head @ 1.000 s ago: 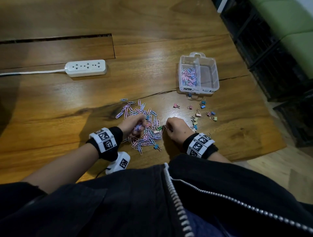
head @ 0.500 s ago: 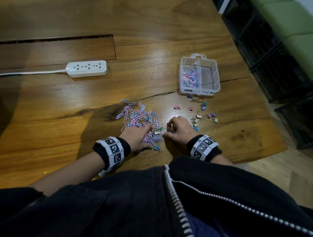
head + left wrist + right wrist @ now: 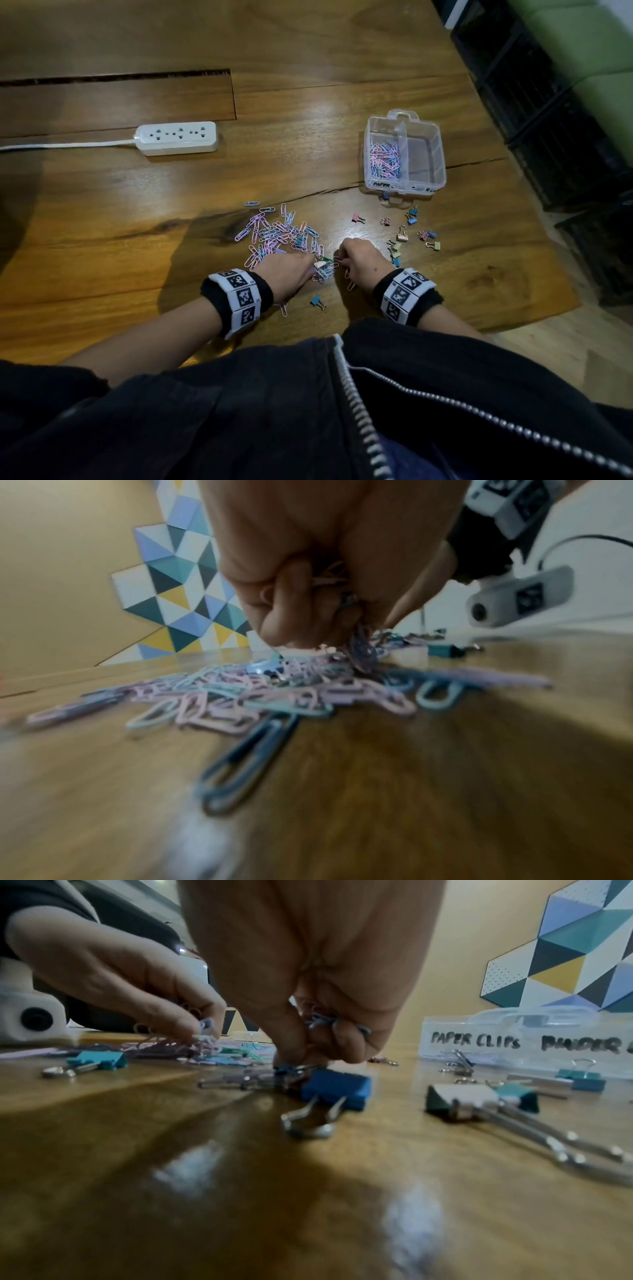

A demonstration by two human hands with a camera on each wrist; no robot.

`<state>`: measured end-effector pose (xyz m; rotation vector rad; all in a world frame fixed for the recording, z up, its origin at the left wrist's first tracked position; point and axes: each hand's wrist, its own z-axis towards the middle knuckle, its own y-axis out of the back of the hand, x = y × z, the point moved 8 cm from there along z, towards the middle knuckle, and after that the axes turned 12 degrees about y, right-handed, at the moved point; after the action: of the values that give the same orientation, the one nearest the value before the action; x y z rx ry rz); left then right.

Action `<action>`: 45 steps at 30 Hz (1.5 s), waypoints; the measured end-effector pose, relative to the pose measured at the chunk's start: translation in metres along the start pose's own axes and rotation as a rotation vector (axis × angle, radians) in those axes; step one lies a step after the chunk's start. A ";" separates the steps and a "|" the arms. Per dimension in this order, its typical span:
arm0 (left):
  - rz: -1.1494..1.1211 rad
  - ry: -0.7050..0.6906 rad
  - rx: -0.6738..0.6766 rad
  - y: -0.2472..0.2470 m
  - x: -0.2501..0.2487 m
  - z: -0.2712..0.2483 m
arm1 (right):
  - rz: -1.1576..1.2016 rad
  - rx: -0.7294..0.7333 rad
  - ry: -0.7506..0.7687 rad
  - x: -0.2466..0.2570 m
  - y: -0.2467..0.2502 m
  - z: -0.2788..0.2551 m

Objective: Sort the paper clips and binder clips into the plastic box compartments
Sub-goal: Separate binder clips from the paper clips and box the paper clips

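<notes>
Wooden table (image 3: 308, 164) is carrying tangled paper clips (image 3: 274, 236); both hands, left hand (image 3: 286, 270) and right hand (image 3: 364, 262), are pinching light, slippery bunches, likely snagging.

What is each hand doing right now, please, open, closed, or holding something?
Left hand: fingers curled, gripping a bunch of paper clips.
Right hand: fingers curled, holding a few paper clips and pinching at more on the table.
</notes>
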<state>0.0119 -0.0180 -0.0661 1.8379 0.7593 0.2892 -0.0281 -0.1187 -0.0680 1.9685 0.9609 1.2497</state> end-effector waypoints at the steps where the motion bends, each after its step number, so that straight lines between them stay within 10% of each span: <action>1: -0.048 0.020 -0.001 0.002 0.004 0.002 | 0.003 0.003 0.000 0.000 -0.001 0.000; 5: -0.438 0.144 0.091 0.007 0.028 0.007 | 0.130 -0.094 -0.008 -0.006 0.007 -0.003; 12: -1.255 0.383 0.288 0.006 0.051 0.013 | 1.156 -0.173 -0.260 -0.023 0.000 -0.016; 19: -1.721 0.393 0.534 -0.006 0.038 0.006 | 0.892 -0.053 -0.205 -0.007 -0.011 -0.021; 25: -1.673 0.388 0.488 -0.007 0.041 0.003 | 0.097 -0.091 -0.105 0.011 -0.005 -0.020; 32: -1.468 0.434 0.449 -0.004 0.048 -0.003 | 0.043 -0.025 -0.056 0.022 -0.011 -0.015; 40: -0.147 0.488 0.224 0.001 0.066 -0.029 | -0.153 0.097 0.007 0.020 -0.011 -0.005; 45: 0.090 0.517 0.259 -0.007 0.061 -0.030 | -0.016 0.105 -0.011 0.009 -0.005 -0.007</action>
<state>0.0408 0.0437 -0.0699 2.0700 1.1076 0.7754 -0.0334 -0.1078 -0.0651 2.0419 1.0545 1.2001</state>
